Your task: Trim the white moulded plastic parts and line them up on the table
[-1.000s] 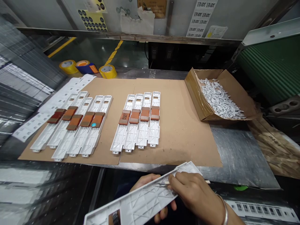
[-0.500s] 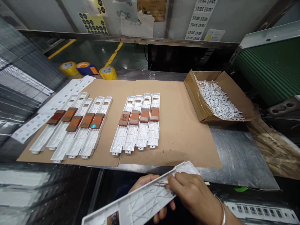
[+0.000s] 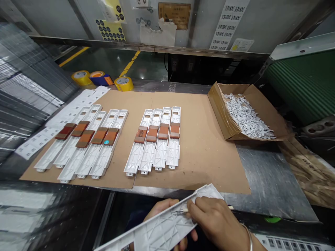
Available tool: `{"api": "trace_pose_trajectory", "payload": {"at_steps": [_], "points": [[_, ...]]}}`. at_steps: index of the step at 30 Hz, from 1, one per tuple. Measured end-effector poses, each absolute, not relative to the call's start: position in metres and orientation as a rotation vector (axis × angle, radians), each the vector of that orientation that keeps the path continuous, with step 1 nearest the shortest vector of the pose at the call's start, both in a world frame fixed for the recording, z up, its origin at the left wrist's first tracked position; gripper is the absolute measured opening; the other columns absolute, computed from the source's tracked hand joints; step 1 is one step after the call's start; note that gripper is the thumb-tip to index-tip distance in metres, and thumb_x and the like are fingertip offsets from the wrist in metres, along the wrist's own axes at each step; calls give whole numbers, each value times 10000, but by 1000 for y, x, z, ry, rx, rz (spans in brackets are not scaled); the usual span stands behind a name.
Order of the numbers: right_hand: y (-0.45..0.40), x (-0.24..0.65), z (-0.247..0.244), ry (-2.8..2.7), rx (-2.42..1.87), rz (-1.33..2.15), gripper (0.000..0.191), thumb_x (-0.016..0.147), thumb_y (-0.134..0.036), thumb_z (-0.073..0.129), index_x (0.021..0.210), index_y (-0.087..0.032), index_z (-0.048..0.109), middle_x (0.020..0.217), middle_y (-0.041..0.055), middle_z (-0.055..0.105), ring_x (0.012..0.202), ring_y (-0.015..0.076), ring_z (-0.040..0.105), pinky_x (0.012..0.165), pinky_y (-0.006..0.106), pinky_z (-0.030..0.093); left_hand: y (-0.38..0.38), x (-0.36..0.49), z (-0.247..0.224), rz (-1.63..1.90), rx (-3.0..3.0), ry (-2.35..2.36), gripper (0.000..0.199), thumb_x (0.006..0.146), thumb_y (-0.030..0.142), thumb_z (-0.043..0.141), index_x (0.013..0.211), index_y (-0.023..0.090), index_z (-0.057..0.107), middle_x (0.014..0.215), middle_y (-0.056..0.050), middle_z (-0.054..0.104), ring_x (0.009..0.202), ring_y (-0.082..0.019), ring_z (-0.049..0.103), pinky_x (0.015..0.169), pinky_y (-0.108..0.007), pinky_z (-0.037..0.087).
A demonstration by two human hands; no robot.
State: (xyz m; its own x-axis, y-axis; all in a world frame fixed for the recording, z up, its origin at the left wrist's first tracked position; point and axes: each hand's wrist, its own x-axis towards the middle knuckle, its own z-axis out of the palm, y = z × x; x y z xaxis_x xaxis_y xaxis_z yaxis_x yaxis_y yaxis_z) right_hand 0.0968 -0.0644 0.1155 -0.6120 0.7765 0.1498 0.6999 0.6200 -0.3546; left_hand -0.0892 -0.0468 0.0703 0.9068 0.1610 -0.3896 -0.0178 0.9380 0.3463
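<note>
A long white plastic panel with raised ribs slants up to the right in front of me, past the table's near edge. My left hand is closed on it from beneath and behind, the thumb along its upper edge and fingertips showing below. In my right hand is a thin tool with a pale handle and a slim metal tip. Its tip lies against the ribbed face of the panel; whether it is a blade or a driver I cannot make out. The handle's end shows behind the hand.
Two groups of similar white panels with reddish-brown blocks across them lie on cardboard. A carton of small white parts stands at the right. Tape rolls and label sheets are at the back left.
The view has shifted slightly, so the scene sits a little lower. Both hands keep their grips, and the tool tip stays on the panel at nearly the same spot.
</note>
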Motion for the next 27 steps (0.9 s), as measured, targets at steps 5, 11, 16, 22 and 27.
{"api": "trace_pose_trajectory", "payload": {"at_steps": [5,11,16,22,27], "points": [[-60,94,115,-2474,-1238,222,274,960,-160,298,935,-140,570,639,11,540,527,123,495,495,251,333,-41,-93,76,64,227,486,729,862,466,98,770,33,678,565,-66,584,443,-121,538,386,-202,332],[-59,95,119,-2329,-1245,234,161,902,-122,435,967,-142,581,644,14,537,572,126,514,530,239,374,-31,-99,76,168,204,424,561,777,537,398,887,70,688,766,-73,663,524,-133,596,417,-206,434],[-47,117,104,-2011,-1475,260,249,903,-138,442,1135,-162,530,894,73,607,811,168,596,706,261,445,-24,-114,68,257,228,552,666,846,523,223,886,44,684,722,-91,651,532,-143,597,444,-220,454],[5,146,36,-2010,-1877,-231,288,918,-217,374,1132,-142,550,766,65,576,706,214,568,638,325,463,-8,-128,89,372,231,500,734,689,694,435,966,57,674,629,-76,656,514,-133,582,431,-185,392],[25,153,4,-2038,-1870,-291,217,862,-218,429,987,-181,603,777,97,569,695,253,539,619,379,463,-7,-144,116,654,356,531,500,779,539,509,1074,154,632,947,-111,662,834,-215,608,666,-297,468]]}}
